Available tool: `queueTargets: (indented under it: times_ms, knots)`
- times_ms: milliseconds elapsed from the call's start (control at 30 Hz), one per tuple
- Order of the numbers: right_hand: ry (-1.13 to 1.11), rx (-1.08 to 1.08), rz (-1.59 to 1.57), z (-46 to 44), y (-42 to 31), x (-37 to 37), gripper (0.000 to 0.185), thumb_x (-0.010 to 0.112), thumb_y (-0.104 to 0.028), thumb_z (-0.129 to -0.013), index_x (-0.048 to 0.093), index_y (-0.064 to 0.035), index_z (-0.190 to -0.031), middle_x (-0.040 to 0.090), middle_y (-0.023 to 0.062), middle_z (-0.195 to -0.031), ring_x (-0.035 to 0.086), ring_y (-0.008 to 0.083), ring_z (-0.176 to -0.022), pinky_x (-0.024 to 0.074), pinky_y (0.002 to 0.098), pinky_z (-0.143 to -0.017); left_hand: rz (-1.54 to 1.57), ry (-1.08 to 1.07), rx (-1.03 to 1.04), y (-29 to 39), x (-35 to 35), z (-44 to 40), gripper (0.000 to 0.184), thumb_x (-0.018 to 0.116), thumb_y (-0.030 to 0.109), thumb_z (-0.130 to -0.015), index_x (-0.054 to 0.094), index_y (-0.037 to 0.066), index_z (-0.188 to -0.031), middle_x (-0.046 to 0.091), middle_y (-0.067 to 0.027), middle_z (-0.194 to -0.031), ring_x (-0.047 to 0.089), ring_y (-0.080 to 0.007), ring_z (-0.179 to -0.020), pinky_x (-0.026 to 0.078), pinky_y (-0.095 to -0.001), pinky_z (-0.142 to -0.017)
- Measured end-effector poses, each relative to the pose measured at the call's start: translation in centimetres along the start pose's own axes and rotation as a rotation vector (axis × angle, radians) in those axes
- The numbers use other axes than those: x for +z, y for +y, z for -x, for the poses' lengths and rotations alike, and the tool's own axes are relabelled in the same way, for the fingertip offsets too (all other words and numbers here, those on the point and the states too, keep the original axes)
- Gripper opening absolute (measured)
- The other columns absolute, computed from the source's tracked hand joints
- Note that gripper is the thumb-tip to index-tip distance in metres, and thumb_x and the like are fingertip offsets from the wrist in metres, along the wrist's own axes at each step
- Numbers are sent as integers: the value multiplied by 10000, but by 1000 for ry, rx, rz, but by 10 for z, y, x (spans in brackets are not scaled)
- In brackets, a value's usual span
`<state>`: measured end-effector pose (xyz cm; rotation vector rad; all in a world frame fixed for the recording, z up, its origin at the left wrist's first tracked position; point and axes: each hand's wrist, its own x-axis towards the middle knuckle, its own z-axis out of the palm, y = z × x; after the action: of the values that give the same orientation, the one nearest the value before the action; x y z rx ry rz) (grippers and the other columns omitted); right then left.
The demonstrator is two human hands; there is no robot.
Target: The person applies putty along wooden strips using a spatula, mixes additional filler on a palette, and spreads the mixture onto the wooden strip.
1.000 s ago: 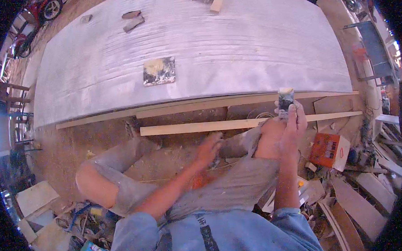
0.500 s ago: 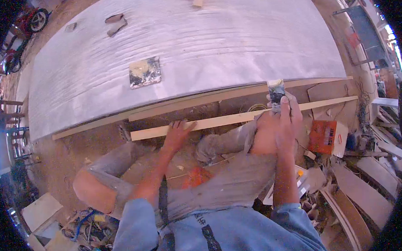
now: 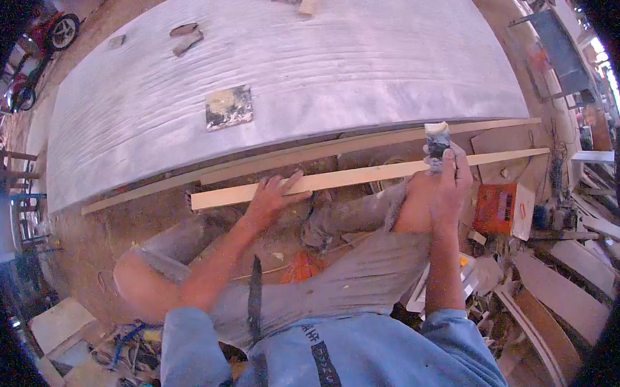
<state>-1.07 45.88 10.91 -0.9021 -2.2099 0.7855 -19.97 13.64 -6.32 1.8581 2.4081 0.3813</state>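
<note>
My left hand grips a long pale wooden strip near its left end, fingers over the top edge and thumb along the lower edge. The strip lies across in front of my knees. In my right hand is a putty knife, its blade pointing away from me and smeared with dark and cream paste. That hand is close to my right knee, by the strip's right half. A square board with yellowish filler and dark stains rests on the large whitish panel.
A second wooden strip runs along the panel's near edge. Scraps lie on the panel. At right are an orange-and-white box and loose boards. Cables and clutter are at lower left; a motorcycle wheel stands at upper left.
The strip's left end has shifted slightly left and away from me. My left hand has turned, its thumb now showing along the lower edge. The putty knife stays in my right hand.
</note>
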Motion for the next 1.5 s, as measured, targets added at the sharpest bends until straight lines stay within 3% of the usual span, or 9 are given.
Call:
queueTargets:
  times_ms: [67,267,467,533,667,833,1033,1433,1500]
  knots:
    - [-34,127,-100,4,-26,-9,304,630,-191,-884,644,-42,-1149,593,159,-1282,625,346,-1094,478,395,-982,-123,-60,46,6,-28,-4,734,580,6,-795,464,347,-1435,383,-81,-1544,542,-341,-1206,459,-495,-973]
    - [-386,56,-188,12,4,39,322,607,-223,-924,625,-25,-1177,667,194,-1070,630,388,-1058,512,482,-850,84,-225,-88,2,-95,1,544,577,40,-842,498,124,-1374,545,-114,-1398,603,-340,-1166,520,-442,-937]
    - [-658,59,437,10,0,62,309,584,-232,-950,615,-21,-1174,707,174,-933,681,366,-901,503,445,-828,119,-44,-99,-5,-142,38,362,576,153,-919,566,97,-1276,658,-120,-1216,631,-319,-1107,527,-422,-917]
    - [-844,-30,-270,15,-6,65,317,561,-246,-979,616,33,-1119,720,143,-958,686,238,-906,503,434,-812,141,-27,-105,-5,-145,48,367,579,167,-924,566,101,-1285,648,-122,-1233,627,-321,-1106,524,-424,-916]
    - [-853,231,-822,15,-72,60,319,551,-259,-986,617,30,-1105,721,144,-937,682,214,-864,500,401,-779,187,68,-169,-2,-146,57,387,600,199,-920,574,114,-1297,623,-129,-1264,600,-336,-1121,495,-437,-945]
    - [-677,-97,85,29,-43,82,313,554,-256,-971,593,10,-1131,674,230,-892,672,325,-830,484,416,-743,119,180,-182,-3,-128,56,440,637,190,-881,567,102,-1307,609,-121,-1256,557,-329,-1159,456,-448,-969]
    - [-617,-82,111,38,-13,95,315,559,-270,-957,582,-33,-1164,623,271,-845,616,462,-843,467,474,-732,111,186,-213,-2,-130,53,490,654,152,-845,557,93,-1321,583,-90,-1247,527,-301,-1181,424,-443,-1016]
    - [-664,-216,-7,39,-1,124,243,497,-245,-988,604,-32,-1038,625,247,-929,612,481,-828,484,542,-754,66,121,-259,-1,-116,63,523,633,175,-881,509,117,-1386,557,-137,-1350,489,-363,-1263,361,-488,-1097]
    - [-670,-486,235,47,29,142,255,527,-236,-964,626,-30,-1076,644,210,-1056,623,421,-911,499,512,-791,252,91,-390,-2,-112,52,568,670,198,-856,507,121,-1395,563,-155,-1357,500,-381,-1253,353,-496,-1101]
